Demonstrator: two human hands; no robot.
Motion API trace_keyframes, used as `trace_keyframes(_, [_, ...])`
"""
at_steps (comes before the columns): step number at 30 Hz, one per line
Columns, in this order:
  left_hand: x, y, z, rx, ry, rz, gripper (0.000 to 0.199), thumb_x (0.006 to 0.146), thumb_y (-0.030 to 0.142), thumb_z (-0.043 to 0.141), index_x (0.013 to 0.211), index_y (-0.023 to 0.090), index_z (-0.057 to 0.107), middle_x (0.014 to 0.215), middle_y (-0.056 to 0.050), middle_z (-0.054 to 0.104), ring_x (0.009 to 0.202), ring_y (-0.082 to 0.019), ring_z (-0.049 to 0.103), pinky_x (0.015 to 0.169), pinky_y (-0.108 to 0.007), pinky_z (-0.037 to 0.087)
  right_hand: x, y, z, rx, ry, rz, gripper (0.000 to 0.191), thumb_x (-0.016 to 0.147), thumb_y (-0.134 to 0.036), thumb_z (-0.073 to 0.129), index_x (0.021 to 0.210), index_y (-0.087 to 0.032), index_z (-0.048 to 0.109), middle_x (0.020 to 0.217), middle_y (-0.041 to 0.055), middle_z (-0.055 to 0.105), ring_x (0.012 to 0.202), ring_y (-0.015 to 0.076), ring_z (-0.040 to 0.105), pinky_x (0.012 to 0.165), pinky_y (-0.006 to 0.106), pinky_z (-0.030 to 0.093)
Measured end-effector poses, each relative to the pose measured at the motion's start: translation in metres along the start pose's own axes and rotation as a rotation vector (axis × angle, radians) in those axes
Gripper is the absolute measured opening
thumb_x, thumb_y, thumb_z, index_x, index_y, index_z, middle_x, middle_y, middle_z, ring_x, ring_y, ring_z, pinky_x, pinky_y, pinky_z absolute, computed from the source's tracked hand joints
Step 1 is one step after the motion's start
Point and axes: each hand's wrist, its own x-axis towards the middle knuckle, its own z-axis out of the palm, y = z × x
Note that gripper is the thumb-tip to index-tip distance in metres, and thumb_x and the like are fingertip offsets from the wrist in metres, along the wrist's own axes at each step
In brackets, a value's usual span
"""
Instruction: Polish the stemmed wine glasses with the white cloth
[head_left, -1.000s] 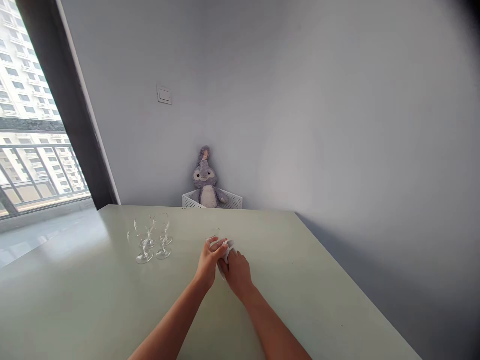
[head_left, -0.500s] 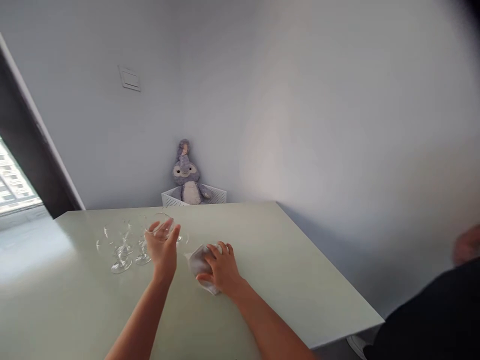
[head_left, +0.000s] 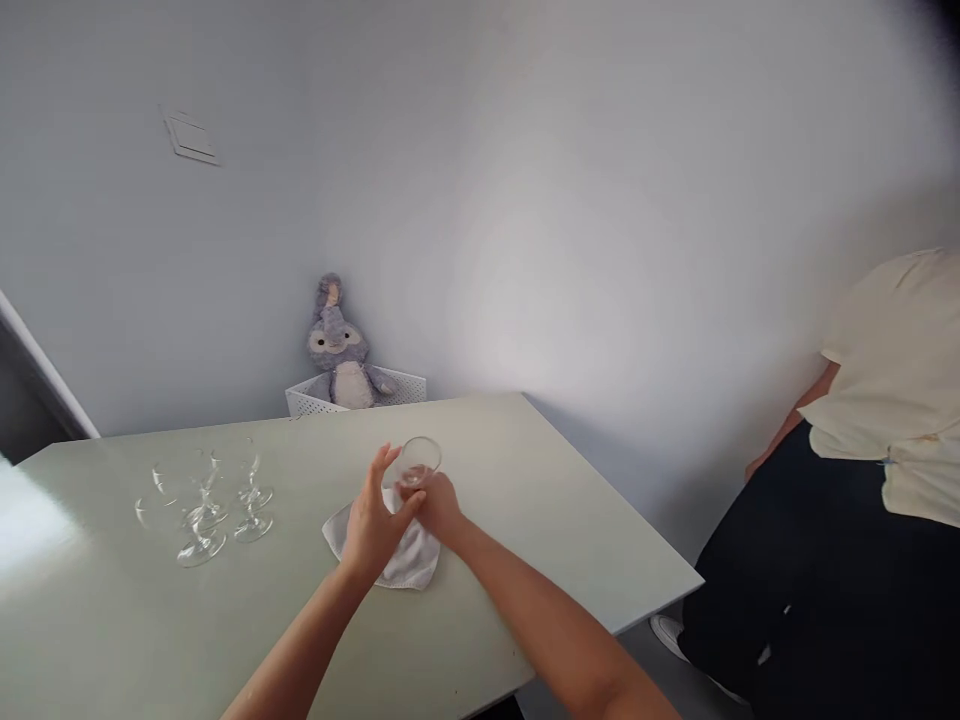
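Note:
A clear stemmed glass point(head_left: 418, 460) is upright between my two hands, above a pale grey cloth point(head_left: 411, 560) lying on the table. My right hand point(head_left: 436, 508) is closed round the lower part of the glass, whose stem is hidden. My left hand point(head_left: 380, 515) has its thumb and fingers spread apart at the left side of the glass; whether it touches the glass is hard to tell. Several clear stemmed glasses point(head_left: 201, 540) stand together on the table to the left.
The pale green table point(head_left: 592, 560) ends at a right edge. Behind it, a plush toy point(head_left: 351, 385) sits in a white basket point(head_left: 304, 402) by the wall. A person point(head_left: 892, 390) stands at the right, beyond the table.
The glass near my left hand has moved right, over the cloth. My right hand has left the cloth and taken the glass low down. The cloth lies flatter, and more of the person shows.

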Motion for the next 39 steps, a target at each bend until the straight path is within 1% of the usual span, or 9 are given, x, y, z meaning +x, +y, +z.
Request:
trace_keyframes(4, [-0.006, -0.049, -0.013, 0.124, 0.237, -0.046, 0.042, 0.078, 0.03, 0.051, 0.118, 0.024, 0.041, 0.11, -0.005, 0.058, 0.108, -0.023, 0.049, 0.092, -0.04, 0.037, 0.021, 0.053, -0.02, -0.101, 0.027, 0.212, 0.025, 0.08, -0.031, 0.047, 0.068, -0.017, 0.063, 0.065, 0.0026, 0.063, 0.062, 0.0137, 0.055, 0.057, 0.022, 0.034])
trace_keyframes(10, [-0.007, -0.107, -0.024, -0.045, 0.507, -0.244, 0.03, 0.075, 0.028, 0.048, 0.104, 0.021, 0.049, 0.087, -0.002, 0.058, 0.082, -0.016, 0.055, 0.08, -0.033, 0.043, 0.051, 0.119, -0.044, -0.234, 0.083, 0.511, 0.027, 0.078, -0.032, 0.048, 0.082, -0.013, 0.067, 0.081, 0.0125, 0.067, 0.078, 0.0208, 0.06, 0.063, 0.024, 0.038])
trace_keyframes(14, [0.0, -0.12, -0.029, -0.266, 0.621, -0.405, 0.029, 0.068, 0.026, 0.053, 0.096, 0.019, 0.052, 0.08, -0.002, 0.056, 0.072, -0.014, 0.053, 0.069, -0.028, 0.043, 0.06, 0.144, -0.058, -0.283, 0.08, 0.61, 0.031, 0.078, -0.031, 0.046, 0.093, -0.013, 0.066, 0.091, 0.0153, 0.066, 0.088, 0.0249, 0.06, 0.069, 0.028, 0.041])
trace_keyframes(19, [-0.001, -0.129, -0.031, -0.407, 0.779, -0.546, 0.027, 0.066, 0.022, 0.051, 0.093, 0.018, 0.05, 0.076, 0.0, 0.055, 0.064, -0.01, 0.051, 0.061, -0.024, 0.041, 0.067, 0.166, -0.068, -0.302, 0.081, 0.653, 0.029, 0.075, -0.036, 0.048, 0.082, -0.013, 0.065, 0.089, 0.0181, 0.064, 0.088, 0.0319, 0.06, 0.069, 0.036, 0.042])
trace_keyframes(25, [-0.005, -0.128, -0.044, -0.379, 1.002, -0.656, 0.024, 0.068, 0.023, 0.052, 0.091, 0.02, 0.047, 0.083, 0.0, 0.049, 0.069, -0.01, 0.049, 0.064, -0.024, 0.041, 0.045, 0.174, -0.068, -0.225, 0.238, 0.604, 0.034, 0.071, -0.037, 0.052, 0.098, -0.016, 0.051, 0.081, 0.0105, 0.063, 0.072, 0.0259, 0.06, 0.063, 0.034, 0.042])
trace_keyframes(29, [-0.002, -0.131, -0.054, -0.347, 1.085, -0.726, 0.038, 0.066, 0.026, 0.057, 0.101, 0.021, 0.044, 0.097, -0.003, 0.047, 0.073, -0.011, 0.051, 0.064, -0.025, 0.041, 0.018, 0.153, -0.061, -0.159, 0.372, 0.545, 0.031, 0.074, -0.037, 0.046, 0.098, -0.016, 0.046, 0.082, 0.009, 0.06, 0.07, 0.0224, 0.057, 0.064, 0.032, 0.042])
trace_keyframes(32, [0.0, -0.135, -0.057, -0.35, 1.079, -0.718, 0.05, 0.065, 0.027, 0.058, 0.112, 0.024, 0.041, 0.115, -0.006, 0.042, 0.082, -0.012, 0.053, 0.066, -0.025, 0.043, 0.002, 0.103, -0.047, -0.017, 0.341, 0.277, 0.021, 0.077, -0.037, 0.045, 0.086, -0.018, 0.048, 0.077, 0.0052, 0.059, 0.071, 0.0191, 0.056, 0.068, 0.029, 0.043])
trace_keyframes(36, [0.003, -0.138, -0.058, -0.387, 1.024, -0.682, 0.06, 0.067, 0.029, 0.058, 0.123, 0.026, 0.037, 0.125, -0.007, 0.038, 0.084, -0.012, 0.055, 0.068, -0.024, 0.045, -0.024, 0.017, -0.015, 0.066, -0.05, -0.252, 0.019, 0.086, -0.03, 0.038, 0.083, -0.02, 0.054, 0.079, 0.0045, 0.059, 0.07, 0.0159, 0.055, 0.067, 0.027, 0.044])
trace_keyframes(39, [0.004, -0.144, -0.058, -0.421, 0.973, -0.679, 0.061, 0.068, 0.029, 0.059, 0.125, 0.025, 0.037, 0.12, -0.007, 0.044, 0.074, -0.01, 0.057, 0.068, -0.026, 0.046, -0.043, -0.018, 0.014, -0.133, -0.267, -0.554, 0.025, 0.084, -0.025, 0.046, 0.106, -0.02, 0.056, 0.11, 0.009, 0.057, 0.099, 0.0225, 0.052, 0.083, 0.035, 0.042])
